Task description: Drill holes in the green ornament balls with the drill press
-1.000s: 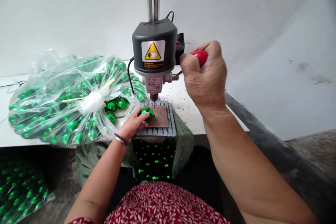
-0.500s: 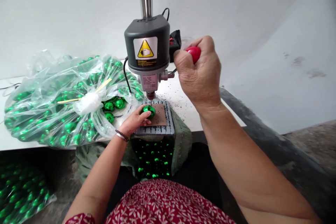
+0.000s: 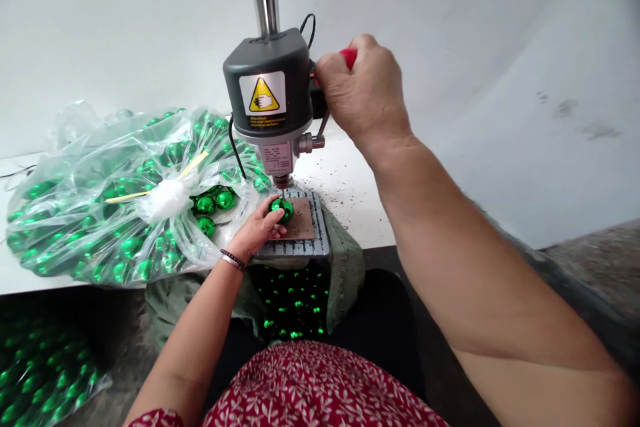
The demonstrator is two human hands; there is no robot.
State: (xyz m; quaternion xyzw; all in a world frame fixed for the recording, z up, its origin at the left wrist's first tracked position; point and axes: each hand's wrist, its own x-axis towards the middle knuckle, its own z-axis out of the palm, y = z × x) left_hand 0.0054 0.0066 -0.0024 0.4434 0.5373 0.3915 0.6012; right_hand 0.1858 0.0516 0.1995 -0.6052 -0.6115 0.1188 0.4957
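A shiny green ball [image 3: 285, 209] sits under the bit of a grey drill press [image 3: 267, 87], on a brown board [image 3: 303, 219]. My left hand [image 3: 257, 225] grips it from the left, thumb in front and fingers around it. The thin bit stands right over the ball's top; whether it has entered the ball is too small to tell. My right hand [image 3: 373, 90] is closed around the lever's red knob [image 3: 349, 58], to the right of the drill head. Part of the lever's metal rod shows below my fist. Beneath the board lies the drill's base plate [image 3: 320, 250].
To the left, a tied clear plastic bag [image 3: 173, 200] full of green balls lies on the white table [image 3: 345, 200]. Dark shavings are scattered right of the drill. Below the table edge are more green balls [image 3: 295, 303] amid green cloth [image 3: 347, 287], and another bag [image 3: 45, 360].
My right hand and the red knob have moved up and a little left. The drill appears shifted left as the view moves. My left hand still holds the ball beneath the bit.
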